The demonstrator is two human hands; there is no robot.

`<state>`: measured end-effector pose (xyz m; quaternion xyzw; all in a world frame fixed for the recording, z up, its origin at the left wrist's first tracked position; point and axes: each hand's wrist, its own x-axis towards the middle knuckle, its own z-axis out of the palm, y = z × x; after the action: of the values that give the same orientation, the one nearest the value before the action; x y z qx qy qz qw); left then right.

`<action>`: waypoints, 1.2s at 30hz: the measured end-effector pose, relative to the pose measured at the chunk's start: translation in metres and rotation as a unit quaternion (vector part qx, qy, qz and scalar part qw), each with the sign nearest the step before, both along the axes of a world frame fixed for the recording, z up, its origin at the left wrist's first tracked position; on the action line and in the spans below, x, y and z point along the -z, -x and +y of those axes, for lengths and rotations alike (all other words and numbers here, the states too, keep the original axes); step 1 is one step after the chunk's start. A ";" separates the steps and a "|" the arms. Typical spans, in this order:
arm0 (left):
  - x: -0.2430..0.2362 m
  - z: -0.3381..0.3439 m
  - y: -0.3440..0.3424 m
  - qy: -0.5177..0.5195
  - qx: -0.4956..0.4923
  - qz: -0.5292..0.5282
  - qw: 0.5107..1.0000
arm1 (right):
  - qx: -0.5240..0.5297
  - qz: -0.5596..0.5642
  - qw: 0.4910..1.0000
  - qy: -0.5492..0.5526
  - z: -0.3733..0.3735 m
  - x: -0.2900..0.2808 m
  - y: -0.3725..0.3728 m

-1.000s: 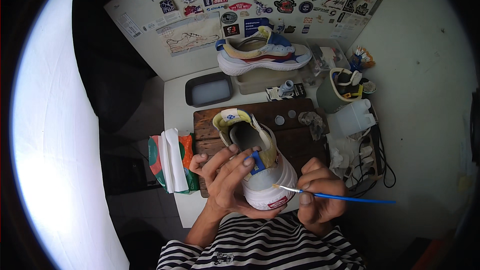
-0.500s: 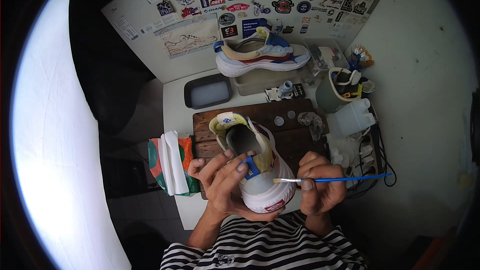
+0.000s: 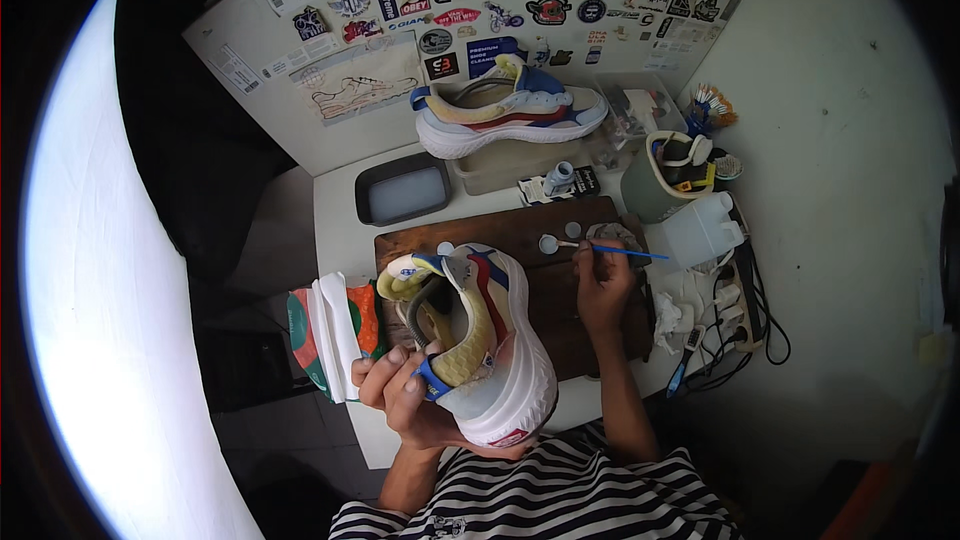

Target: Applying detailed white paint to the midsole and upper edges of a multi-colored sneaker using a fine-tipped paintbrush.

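My left hand (image 3: pixel 408 395) is closed round the heel of a multicoloured sneaker (image 3: pixel 505 360), fingers at its blue heel tab and palm under the white sole. The sneaker is tilted, with its heel toward me. My right hand (image 3: pixel 604 285) pinches a thin paintbrush (image 3: pixel 632 252) with a blue handle. Its bristle end reaches into a small round cap (image 3: pixel 548 244) of pale liquid on the dark wooden board (image 3: pixel 570 330). Two more small pale discs lie on the board. Behind it, an open little bottle (image 3: pixel 560 178) of pale blue-grey paint stands on a printed card.
A matching sneaker (image 3: pixel 515 110) rests on a translucent box at the back. Left of it sits a dark tray (image 3: pixel 403 188) of cloudy liquid. Tissues (image 3: pixel 335 330) lie at the left edge; a green-grey bin (image 3: pixel 655 185), a white jug (image 3: pixel 700 230), cables and a blue-handled brush (image 3: pixel 683 365) stand or lie right.
My right hand has moved from the sneaker's heel forward to the cap, carrying the paintbrush. My left hand has turned the sneaker and shifted slightly left. The view has shifted a little.
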<state>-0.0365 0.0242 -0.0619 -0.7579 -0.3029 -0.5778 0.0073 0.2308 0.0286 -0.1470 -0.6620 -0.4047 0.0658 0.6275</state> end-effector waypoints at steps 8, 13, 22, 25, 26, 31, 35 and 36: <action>0.015 0.005 -0.005 -0.025 0.005 0.010 1.000 | 0.011 -0.054 0.998 0.018 0.011 0.010 0.004; 0.023 0.005 -0.003 -0.038 -0.003 0.044 0.998 | 0.015 -0.081 0.995 0.057 0.011 0.004 0.009; 0.009 0.003 -0.007 -0.012 0.001 0.013 1.000 | 0.007 -0.051 0.997 0.053 0.012 0.007 0.009; 0.019 0.002 -0.001 -0.023 -0.015 0.050 0.998 | 0.012 -0.045 0.997 0.054 0.011 0.010 0.007; 0.018 0.002 -0.001 -0.029 -0.018 0.057 0.998 | 0.011 -0.050 0.997 0.064 0.011 0.012 0.006; 0.012 0.002 -0.005 -0.019 -0.016 0.061 0.998 | -0.007 0.089 0.995 -0.040 0.002 -0.013 0.020; 0.008 0.006 -0.015 -0.007 -0.028 0.014 1.000 | -0.059 0.225 0.955 -0.184 -0.029 -0.100 0.047; 0.003 0.005 -0.015 0.001 -0.020 0.008 1.000 | -0.118 0.253 0.931 -0.234 -0.035 -0.118 0.057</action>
<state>-0.0212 0.0287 -0.0647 -0.7564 -0.3187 -0.5709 0.0206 0.1742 -0.0064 -0.0288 -0.4054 -0.3117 0.2078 0.8338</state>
